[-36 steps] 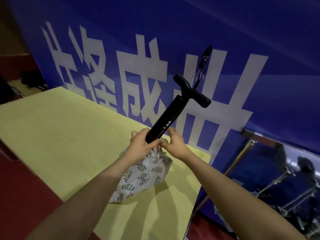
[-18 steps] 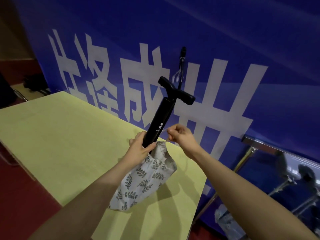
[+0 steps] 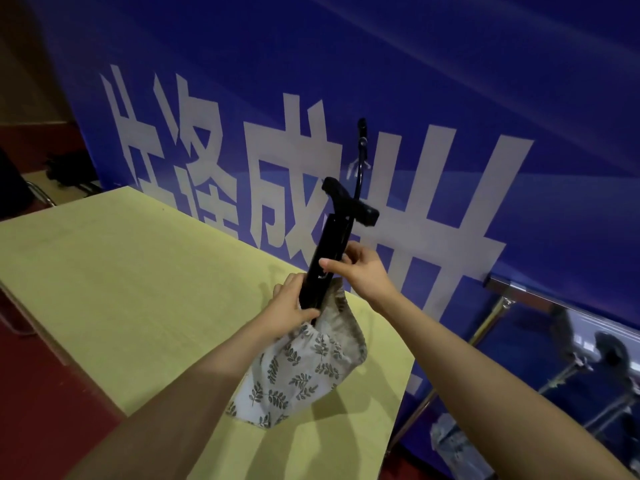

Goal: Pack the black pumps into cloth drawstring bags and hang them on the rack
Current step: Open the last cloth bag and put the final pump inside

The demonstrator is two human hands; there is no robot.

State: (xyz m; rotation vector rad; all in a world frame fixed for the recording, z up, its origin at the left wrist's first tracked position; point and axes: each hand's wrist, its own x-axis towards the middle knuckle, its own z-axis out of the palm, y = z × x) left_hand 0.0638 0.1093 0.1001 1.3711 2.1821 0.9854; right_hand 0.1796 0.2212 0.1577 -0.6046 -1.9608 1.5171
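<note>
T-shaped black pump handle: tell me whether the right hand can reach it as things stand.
Probably yes. The right hand already grips the black pump's barrel just below the T-shaped handle, with only open air between. The thin black hose rises behind, not in the way.

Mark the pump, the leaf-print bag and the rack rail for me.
black pump (image 3: 329, 252), head view, on its barrel.
leaf-print drawstring bag (image 3: 298, 379), head view, on its cloth side.
rack rail (image 3: 526, 287), head view, on the top bar.
</note>
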